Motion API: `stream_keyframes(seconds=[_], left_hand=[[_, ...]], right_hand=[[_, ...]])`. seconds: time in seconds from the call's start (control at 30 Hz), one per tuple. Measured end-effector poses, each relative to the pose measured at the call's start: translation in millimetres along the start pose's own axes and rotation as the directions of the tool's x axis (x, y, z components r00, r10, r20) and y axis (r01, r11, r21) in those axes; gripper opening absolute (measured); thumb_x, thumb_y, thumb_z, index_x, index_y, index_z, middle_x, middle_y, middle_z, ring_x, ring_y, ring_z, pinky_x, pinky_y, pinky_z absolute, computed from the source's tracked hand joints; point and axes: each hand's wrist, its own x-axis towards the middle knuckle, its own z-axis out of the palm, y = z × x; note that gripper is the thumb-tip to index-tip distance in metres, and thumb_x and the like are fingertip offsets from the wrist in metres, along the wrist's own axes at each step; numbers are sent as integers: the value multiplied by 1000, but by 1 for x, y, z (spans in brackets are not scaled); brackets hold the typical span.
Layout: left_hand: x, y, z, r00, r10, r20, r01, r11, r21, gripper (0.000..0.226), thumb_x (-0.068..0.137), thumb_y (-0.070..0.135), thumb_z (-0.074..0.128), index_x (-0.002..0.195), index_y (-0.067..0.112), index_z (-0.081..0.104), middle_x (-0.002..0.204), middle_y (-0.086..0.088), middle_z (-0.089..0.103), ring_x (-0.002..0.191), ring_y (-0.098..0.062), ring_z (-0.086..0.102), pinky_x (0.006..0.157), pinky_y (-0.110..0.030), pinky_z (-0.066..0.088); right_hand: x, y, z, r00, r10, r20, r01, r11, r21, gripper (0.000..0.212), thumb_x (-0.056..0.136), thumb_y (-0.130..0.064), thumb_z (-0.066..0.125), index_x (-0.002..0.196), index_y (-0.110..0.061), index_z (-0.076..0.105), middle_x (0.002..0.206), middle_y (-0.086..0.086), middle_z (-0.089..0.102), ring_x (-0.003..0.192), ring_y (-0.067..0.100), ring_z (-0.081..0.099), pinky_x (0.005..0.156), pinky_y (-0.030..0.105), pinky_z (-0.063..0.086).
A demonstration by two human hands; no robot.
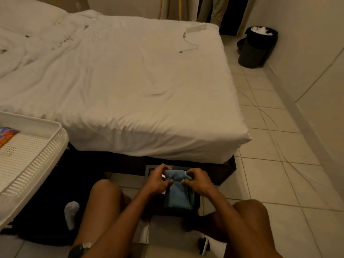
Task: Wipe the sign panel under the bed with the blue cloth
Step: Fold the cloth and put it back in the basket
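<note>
Both hands [158, 180] [198, 181] pinch blue cloth [178, 194], seemingly over panel [149, 169].

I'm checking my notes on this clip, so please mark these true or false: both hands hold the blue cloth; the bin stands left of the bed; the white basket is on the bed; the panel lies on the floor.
1. Both the left hand and right hand hold the blue cloth. True.
2. The bin stands left of the bed. False: right, by the wall.
3. The white basket is on the bed. False: beside it.
4. The sign panel lies on the floor. True.
</note>
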Motion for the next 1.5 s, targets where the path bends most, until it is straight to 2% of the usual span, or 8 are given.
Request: stream_keyframes(seconds=[0.1,0.33,0.5,0.73,0.93,1.27,1.4,1.5], left_hand=[[-4,9,-11,998,29,61,-29,1000,7,36,78,-7,74,101,17,61,102,-2,63,88,-13,62,67,-13,53],[-6,71,-85,994,64,85,-70,995,71,47,81,-5,73,124,6,57,105,-9,58,95,-23,61,80,-28,56],[-9,128,-182,976,218,21,-215,930,297,38,75,-5,73,107,13,65,113,-12,61,93,-25,65,82,-33,59],[-47,162,-329,984,164,-73,-112,876,469,33,79,-1,73,107,15,64,117,-9,59,101,-24,60,91,-36,55],[-83,138,-443,999,32,-10,-21,831,555,27,87,15,73,114,14,70,110,-8,71,98,-22,70,89,-39,59],[-79,80,-515,896,198,-398,139,725,675,23,84,10,70,105,17,72,106,-4,70,96,-21,65,85,-32,53],[-73,25,-509,819,275,-505,131,765,630,24,77,4,74,97,17,74,98,-5,73,95,-29,67,83,-38,51],[-74,-24,-500,871,184,-456,168,760,628,19,76,7,77,91,19,74,100,-7,71,98,-31,67,83,-38,48]], right_hand=[[-8,-18,-14,997,-39,63,43,997,-57,25,80,-31,76,89,-11,64,85,4,61,82,18,60,68,29,45],[-21,-96,-69,979,-197,46,201,973,-112,30,82,-22,74,106,-8,63,101,11,65,90,23,61,76,32,48],[-27,-189,-102,930,-366,-14,360,920,-152,33,82,-19,74,112,-15,61,110,8,62,96,22,60,85,36,52],[-27,-329,-79,833,-551,-48,538,829,-153,24,83,-15,73,107,-14,68,101,6,65,90,22,60,76,33,53],[-16,-422,-17,782,-621,-60,615,783,-92,20,84,-17,73,103,-13,69,102,7,67,90,22,61,78,29,50],[1,-510,67,751,-631,-193,647,762,26,17,85,-16,68,101,-13,66,98,8,68,81,21,62,75,33,56],[8,-506,114,738,-648,-190,649,758,-65,16,86,-20,65,100,-14,60,100,6,60,81,23,58,69,37,53],[13,-483,149,742,-669,-44,650,734,-196,15,91,-21,58,103,-12,56,108,10,56,89,31,58,72,41,47]])
